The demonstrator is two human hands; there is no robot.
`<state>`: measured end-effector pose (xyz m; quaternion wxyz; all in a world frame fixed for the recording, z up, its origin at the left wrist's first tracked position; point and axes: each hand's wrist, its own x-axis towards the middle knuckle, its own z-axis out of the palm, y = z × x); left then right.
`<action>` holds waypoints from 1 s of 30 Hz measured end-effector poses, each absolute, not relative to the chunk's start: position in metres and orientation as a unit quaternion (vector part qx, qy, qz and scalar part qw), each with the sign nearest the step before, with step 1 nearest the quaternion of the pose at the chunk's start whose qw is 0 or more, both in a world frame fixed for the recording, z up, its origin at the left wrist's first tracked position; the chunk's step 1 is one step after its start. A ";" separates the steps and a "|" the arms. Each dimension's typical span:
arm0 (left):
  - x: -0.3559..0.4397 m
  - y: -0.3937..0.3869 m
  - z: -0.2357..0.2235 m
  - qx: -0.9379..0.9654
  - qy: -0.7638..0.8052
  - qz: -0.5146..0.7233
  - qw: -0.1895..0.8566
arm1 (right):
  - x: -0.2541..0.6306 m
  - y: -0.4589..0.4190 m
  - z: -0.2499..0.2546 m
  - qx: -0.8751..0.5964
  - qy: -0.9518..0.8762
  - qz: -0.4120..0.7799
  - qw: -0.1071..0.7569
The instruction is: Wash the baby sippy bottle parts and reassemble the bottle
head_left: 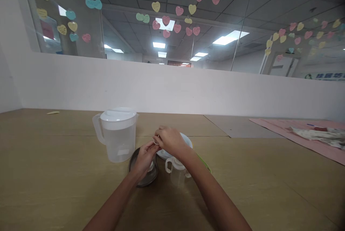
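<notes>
My left hand and my right hand meet above the table, fingers pinched together on a small whitish, ring-like piece. Fingers cover most of that piece, so its exact kind does not show. Below my left hand sits a dark metal bowl with a small white item in it. A clear two-handled baby bottle stands under my right wrist. Behind it, a white plate is partly hidden by my right hand. Part of a green handle shows beyond my right forearm.
A lidded translucent pitcher holding clear liquid stands left of the bowl. Pink cloth with crumpled whitish material lies far right. A flat yellowish scrap rests at the back left. A low white wall bounds the table.
</notes>
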<state>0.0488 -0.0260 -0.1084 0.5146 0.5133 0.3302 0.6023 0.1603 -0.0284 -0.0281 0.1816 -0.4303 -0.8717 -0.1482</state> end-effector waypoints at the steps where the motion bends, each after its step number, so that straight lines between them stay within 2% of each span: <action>1: 0.049 -0.027 -0.108 0.514 0.334 0.604 0.510 | 0.160 -0.030 -0.027 -0.427 -0.874 -0.155 0.172; 4: 0.051 -0.029 -0.108 0.509 0.371 0.602 0.491 | 0.158 -0.035 -0.024 -0.404 -0.879 -0.181 0.179; 20: 0.054 -0.028 -0.115 0.602 0.358 0.573 0.425 | 0.164 -0.066 -0.011 -0.299 -0.825 -0.237 0.418; 26: 0.052 -0.031 -0.109 0.622 0.367 0.556 0.412 | 0.177 -0.066 0.000 -0.278 -0.779 -0.204 0.524; 30: 0.051 -0.032 -0.108 0.634 0.368 0.535 0.419 | 0.185 -0.061 0.003 -0.288 -0.763 -0.169 0.554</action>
